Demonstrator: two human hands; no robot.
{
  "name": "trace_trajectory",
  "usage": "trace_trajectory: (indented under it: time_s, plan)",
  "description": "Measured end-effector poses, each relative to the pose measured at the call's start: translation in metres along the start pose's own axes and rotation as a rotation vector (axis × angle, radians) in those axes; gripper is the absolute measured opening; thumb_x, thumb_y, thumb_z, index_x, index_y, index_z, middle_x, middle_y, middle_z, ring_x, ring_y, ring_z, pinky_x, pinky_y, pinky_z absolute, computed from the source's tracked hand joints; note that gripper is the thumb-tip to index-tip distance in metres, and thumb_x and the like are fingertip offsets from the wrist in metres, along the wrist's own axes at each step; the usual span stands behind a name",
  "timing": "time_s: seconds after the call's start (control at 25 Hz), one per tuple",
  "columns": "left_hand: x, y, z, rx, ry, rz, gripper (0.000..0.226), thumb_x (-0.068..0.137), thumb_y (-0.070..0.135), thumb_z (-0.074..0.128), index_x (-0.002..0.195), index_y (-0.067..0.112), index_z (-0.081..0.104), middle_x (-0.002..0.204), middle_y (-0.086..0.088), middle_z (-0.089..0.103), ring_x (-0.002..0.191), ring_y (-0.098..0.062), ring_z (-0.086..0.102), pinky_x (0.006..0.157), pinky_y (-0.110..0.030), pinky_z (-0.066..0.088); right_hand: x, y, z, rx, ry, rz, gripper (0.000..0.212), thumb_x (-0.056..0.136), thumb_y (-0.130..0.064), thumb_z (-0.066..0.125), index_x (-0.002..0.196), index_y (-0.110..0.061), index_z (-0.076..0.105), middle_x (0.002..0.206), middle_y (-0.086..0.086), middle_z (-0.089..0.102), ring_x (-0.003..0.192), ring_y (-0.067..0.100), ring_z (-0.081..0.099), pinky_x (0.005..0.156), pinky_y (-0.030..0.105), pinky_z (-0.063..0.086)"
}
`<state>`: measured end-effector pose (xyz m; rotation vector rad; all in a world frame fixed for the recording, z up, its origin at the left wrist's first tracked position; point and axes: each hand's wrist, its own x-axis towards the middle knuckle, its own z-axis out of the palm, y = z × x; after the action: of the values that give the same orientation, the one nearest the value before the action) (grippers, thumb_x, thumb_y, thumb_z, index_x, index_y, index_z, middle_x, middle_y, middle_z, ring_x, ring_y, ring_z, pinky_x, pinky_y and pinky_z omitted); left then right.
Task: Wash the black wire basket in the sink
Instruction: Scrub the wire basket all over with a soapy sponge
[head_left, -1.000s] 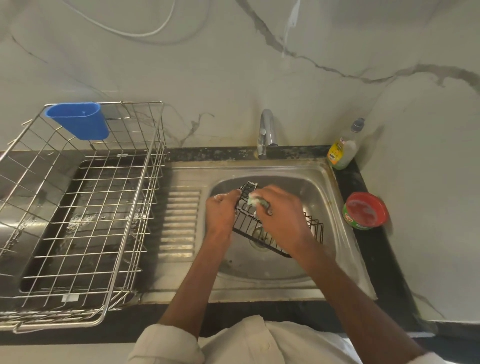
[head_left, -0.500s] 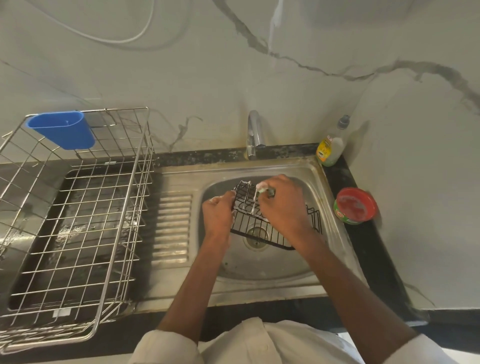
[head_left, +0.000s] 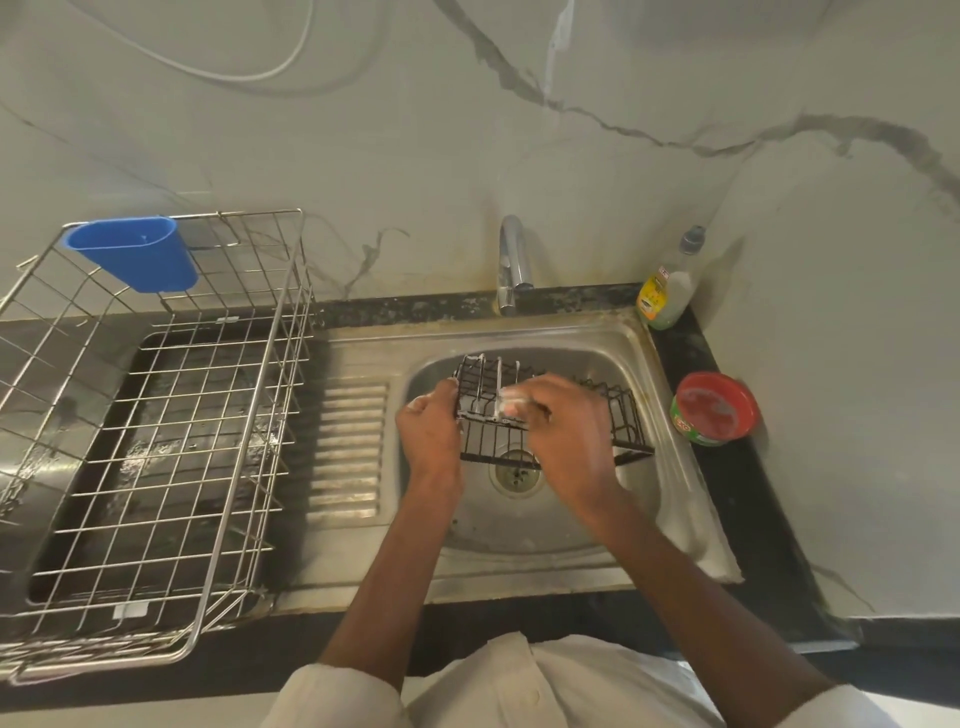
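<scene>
We see the black wire basket held tilted inside the steel sink, above the drain, with white suds clinging to the wires at its left end. The left hand curls its grip around that left end, holding the basket up. The right hand reaches across the basket's middle with its grip closed on a pale, soapy scrub pad, which is pressed against the sudsy wires; the pad is mostly hidden by the fingers, so we cannot tell its shape.

Behind the sink, a chrome tap rises from the back edge. On the dark worktop to the right stand a bottle of dish liquid in the back corner and a round red tub just beside the sink's rim.

To the left of the ribbed draining board sits a large steel wire dish rack, with a blue plastic cup holder hooked on its far rim. A white cable loops across the marbled wall.
</scene>
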<state>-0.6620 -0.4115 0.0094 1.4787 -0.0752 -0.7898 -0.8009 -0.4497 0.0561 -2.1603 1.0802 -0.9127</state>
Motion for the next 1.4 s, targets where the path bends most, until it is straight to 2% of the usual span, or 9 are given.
trace_trajectory:
  time_s: [0.16, 0.28, 0.44, 0.6, 0.8, 0.96, 1.16, 1.32, 1.4]
  plan:
    - [0.006, -0.001, -0.001, -0.033, 0.045, -0.018, 0.019, 0.096, 0.019, 0.07, 0.078, 0.015, 0.063, 0.085, -0.005, 0.055, 0.058, -0.016, 0.039, 0.053, -0.033, 0.03, -0.002, 0.035, -0.017, -0.088, 0.112, 0.266, 0.03, 0.089, 0.008, 0.069, 0.107, -0.014, 0.08, 0.101, 0.002, 0.077, 0.086, 0.011, 0.072, 0.077, 0.03, 0.061]
    - [0.006, -0.002, 0.005, -0.058, 0.08, -0.016, 0.032, 0.095, 0.016, 0.068, 0.066, 0.019, 0.056, 0.071, -0.006, 0.049, 0.061, -0.019, 0.04, 0.055, -0.034, 0.032, -0.001, 0.008, 0.009, -0.053, 0.098, 0.116, 0.03, 0.086, 0.008, 0.073, 0.106, -0.012, 0.08, 0.098, 0.003, 0.078, 0.086, 0.013, 0.073, 0.078, 0.032, 0.061]
    - [0.0, -0.003, 0.004, -0.145, 0.148, -0.079, 0.037, 0.096, 0.01, 0.068, 0.062, 0.02, 0.057, 0.056, 0.005, 0.048, 0.054, -0.014, 0.039, 0.052, -0.034, 0.03, 0.0, 0.011, 0.008, -0.121, 0.003, -0.005, 0.028, 0.085, 0.009, 0.072, 0.101, -0.012, 0.081, 0.094, 0.005, 0.075, 0.083, 0.017, 0.069, 0.068, 0.02, 0.053]
    - [-0.003, -0.003, -0.002, -0.135, 0.155, -0.077, 0.036, 0.098, 0.011, 0.067, 0.063, 0.021, 0.059, 0.056, 0.006, 0.051, 0.053, -0.013, 0.041, 0.051, -0.032, 0.033, -0.01, 0.063, -0.028, -0.17, 0.16, 0.372, 0.025, 0.091, 0.003, 0.069, 0.101, -0.017, 0.081, 0.101, 0.001, 0.07, 0.087, 0.015, 0.07, 0.067, 0.005, 0.041]
    - [-0.019, -0.015, -0.001, -0.071, 0.115, -0.038, 0.034, 0.095, 0.013, 0.067, 0.065, 0.019, 0.053, 0.058, 0.002, 0.041, 0.053, -0.017, 0.035, 0.052, -0.03, 0.028, -0.018, 0.0, 0.012, -0.113, -0.032, -0.045, 0.018, 0.089, -0.004, 0.074, 0.091, -0.02, 0.082, 0.09, -0.004, 0.074, 0.081, 0.011, 0.062, 0.066, 0.021, 0.047]
    - [-0.034, -0.01, -0.002, -0.053, -0.001, -0.021, 0.029, 0.098, 0.006, 0.066, 0.069, 0.009, 0.064, 0.053, 0.004, 0.058, 0.042, -0.009, 0.048, 0.041, -0.021, 0.038, 0.029, 0.014, -0.001, -0.166, 0.128, 0.148, 0.014, 0.091, -0.01, 0.073, 0.098, -0.019, 0.081, 0.091, -0.004, 0.075, 0.083, 0.014, 0.065, 0.066, 0.019, 0.047]
    - [-0.026, -0.008, -0.009, -0.034, 0.0, -0.054, 0.022, 0.097, 0.011, 0.069, 0.076, 0.007, 0.068, 0.058, 0.0, 0.059, 0.044, -0.011, 0.047, 0.042, -0.022, 0.035, -0.028, 0.012, -0.007, -0.152, -0.023, -0.019, 0.013, 0.089, -0.009, 0.076, 0.092, -0.021, 0.081, 0.092, -0.007, 0.076, 0.086, 0.009, 0.064, 0.077, 0.027, 0.052]
    - [-0.025, -0.001, -0.005, -0.029, -0.009, -0.059, 0.025, 0.097, 0.011, 0.067, 0.073, 0.012, 0.069, 0.059, 0.004, 0.063, 0.047, -0.009, 0.05, 0.043, -0.02, 0.038, 0.019, 0.02, -0.005, -0.25, 0.105, 0.15, 0.017, 0.088, -0.009, 0.077, 0.094, -0.025, 0.081, 0.089, -0.008, 0.075, 0.082, 0.012, 0.062, 0.074, 0.037, 0.053]
    - [-0.017, 0.005, -0.004, -0.09, 0.03, -0.088, 0.015, 0.096, 0.012, 0.069, 0.081, 0.009, 0.068, 0.061, 0.001, 0.059, 0.049, -0.012, 0.048, 0.041, -0.02, 0.036, 0.007, 0.011, 0.005, -0.245, 0.021, 0.04, 0.015, 0.088, -0.012, 0.078, 0.091, -0.026, 0.081, 0.087, -0.009, 0.075, 0.081, 0.015, 0.061, 0.072, 0.035, 0.049]
